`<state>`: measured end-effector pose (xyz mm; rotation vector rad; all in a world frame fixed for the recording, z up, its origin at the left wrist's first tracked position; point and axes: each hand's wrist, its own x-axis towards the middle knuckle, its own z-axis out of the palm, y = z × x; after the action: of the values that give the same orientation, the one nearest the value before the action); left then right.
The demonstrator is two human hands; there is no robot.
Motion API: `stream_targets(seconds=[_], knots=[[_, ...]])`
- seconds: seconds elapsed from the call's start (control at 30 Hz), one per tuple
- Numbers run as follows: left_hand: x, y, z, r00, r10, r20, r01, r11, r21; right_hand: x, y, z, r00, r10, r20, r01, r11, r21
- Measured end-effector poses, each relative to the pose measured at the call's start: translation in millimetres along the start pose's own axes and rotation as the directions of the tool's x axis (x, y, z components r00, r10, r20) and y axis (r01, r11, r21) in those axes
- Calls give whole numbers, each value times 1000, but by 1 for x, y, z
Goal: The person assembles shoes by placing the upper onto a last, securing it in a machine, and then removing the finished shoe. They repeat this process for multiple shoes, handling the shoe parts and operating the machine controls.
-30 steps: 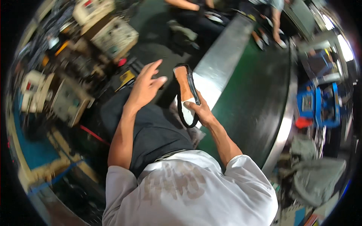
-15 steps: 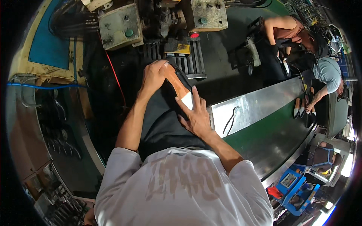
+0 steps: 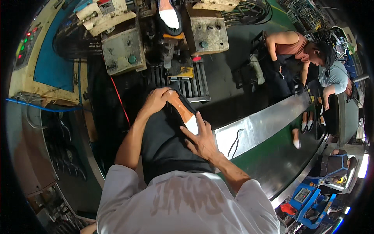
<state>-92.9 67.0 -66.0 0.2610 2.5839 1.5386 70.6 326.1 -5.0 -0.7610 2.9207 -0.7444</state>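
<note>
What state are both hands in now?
Left hand: closed on the shoe, at its brown end.
Right hand: holding the same shoe's white end, fingers spread.

The head view comes from the left one of two fisheye cameras worn side by side on the person's head, looking steeply down on the shoe (image 3: 184, 110). It sits close: the white shirt (image 3: 187, 206), below the shoe, looms large. Upright and unmirrored, it faces forward past the shoe, so the machine (image 3: 168, 58) above it stands ahead of the person, and the green belt (image 3: 269, 156) right of it runs on the person's right. The co-worker (image 3: 292, 48), up and right of the shoe, looks smaller, farther off. Straight edges well away from the shoe bend.
</note>
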Motion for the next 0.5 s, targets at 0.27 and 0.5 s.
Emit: stream_targets(seconds=[0.27, 0.5], knots=[[165, 57, -88, 862, -9, -507, -122, 967, -224, 32, 16, -61, 940, 203, -275, -182, 978, 101], [310, 66, -115, 986, -163, 45, 107, 399, -910, 144, 35, -134, 927, 47, -372, -73, 996, -57]])
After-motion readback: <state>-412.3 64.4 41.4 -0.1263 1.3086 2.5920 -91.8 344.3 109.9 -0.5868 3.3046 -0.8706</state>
